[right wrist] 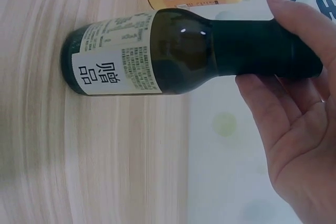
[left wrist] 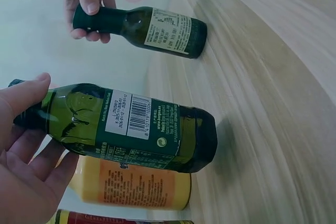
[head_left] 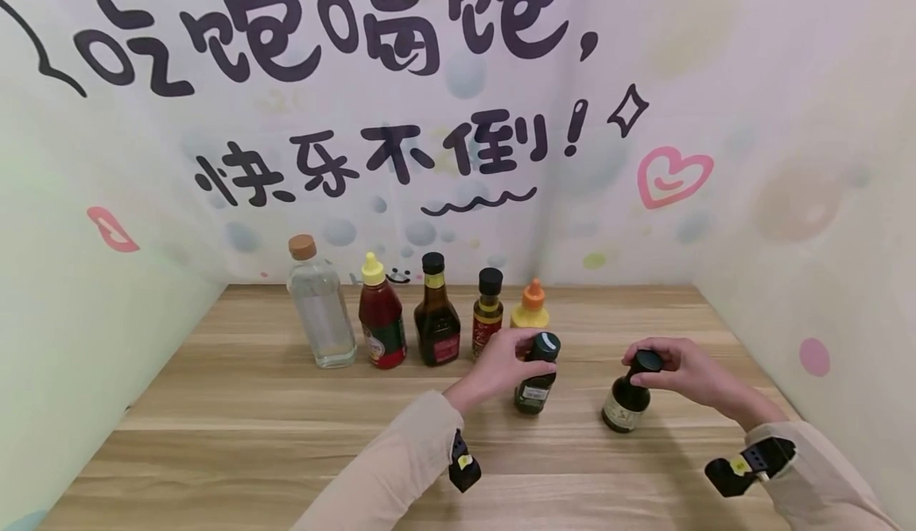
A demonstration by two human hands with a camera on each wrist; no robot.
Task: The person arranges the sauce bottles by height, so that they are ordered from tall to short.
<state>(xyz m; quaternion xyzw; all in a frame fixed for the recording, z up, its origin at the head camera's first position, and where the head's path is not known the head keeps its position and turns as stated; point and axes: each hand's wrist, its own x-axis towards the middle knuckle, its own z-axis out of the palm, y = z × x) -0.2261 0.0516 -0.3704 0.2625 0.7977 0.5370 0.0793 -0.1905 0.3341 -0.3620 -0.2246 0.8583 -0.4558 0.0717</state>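
Note:
My left hand (head_left: 501,366) grips a green glass oil bottle (left wrist: 131,127) near its dark cap, fingers and thumb round the neck. The bottle has a green label with a barcode and stands close over the table, in front of a yellow squeeze bottle (head_left: 529,316). To the right, my right hand (head_left: 683,368) holds a small dark bottle (right wrist: 181,51) by its long dark-green neck, thumb on one side and fingers on the other. This bottle carries a pale label with a white sticker and leans slightly in the head view.
Along the back of the wooden table (head_left: 286,451) stand a clear bottle (head_left: 322,316) with an orange-brown cap, a red sauce bottle (head_left: 382,320), a dark sauce bottle (head_left: 436,316) and a smaller black-capped bottle (head_left: 488,312). A printed cloth wall (head_left: 458,237) rises behind them.

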